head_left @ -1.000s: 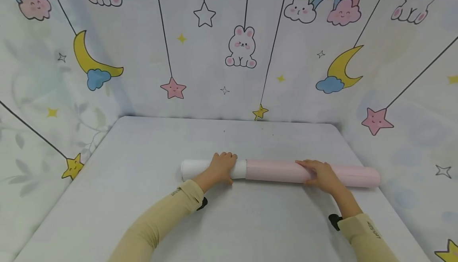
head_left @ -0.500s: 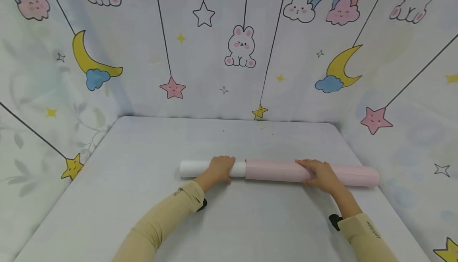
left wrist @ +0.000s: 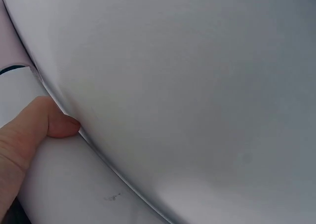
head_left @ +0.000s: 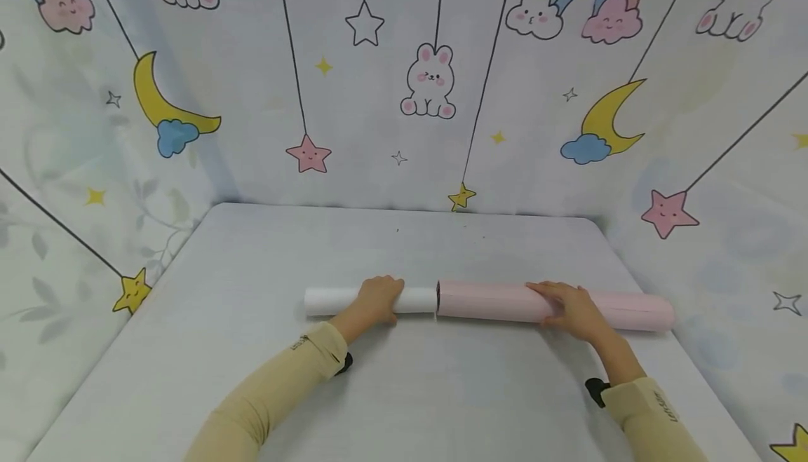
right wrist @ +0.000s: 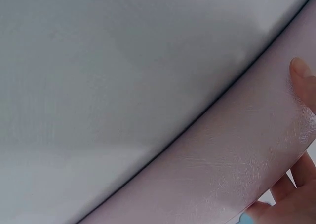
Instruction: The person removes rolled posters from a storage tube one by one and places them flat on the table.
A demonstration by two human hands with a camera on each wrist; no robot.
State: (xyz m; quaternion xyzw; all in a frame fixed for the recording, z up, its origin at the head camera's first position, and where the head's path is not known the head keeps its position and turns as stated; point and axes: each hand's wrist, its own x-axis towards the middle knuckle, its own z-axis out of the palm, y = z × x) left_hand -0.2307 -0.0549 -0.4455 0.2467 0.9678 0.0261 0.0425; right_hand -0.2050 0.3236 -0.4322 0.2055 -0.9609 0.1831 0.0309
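Observation:
A slim white roll (head_left: 418, 300) lies crosswise on the table, its right end at the open left end of a wider pink roll (head_left: 482, 301). My left hand (head_left: 376, 300) grips the white roll from above; in the left wrist view its thumb (left wrist: 61, 123) presses the near side, and a small dark smudge marks the white surface. Around the middle of the pink roll, my right hand (head_left: 573, 310) holds with thumb on the near side and fingers on the far side. Its glossy pink skin (right wrist: 217, 155) fills the lower part of the right wrist view.
The white table (head_left: 303, 245) has a few tiny dark specks near its back edge. Cloth walls (head_left: 252, 97) printed with stars, moons and rabbits stand behind it and at both sides. The pink roll's right end reaches the table's right edge.
My left hand and the white roll's left end have moved left. The white roll looks thinner, and a dark gap now shows at the pink roll's mouth. My right hand stays in place.

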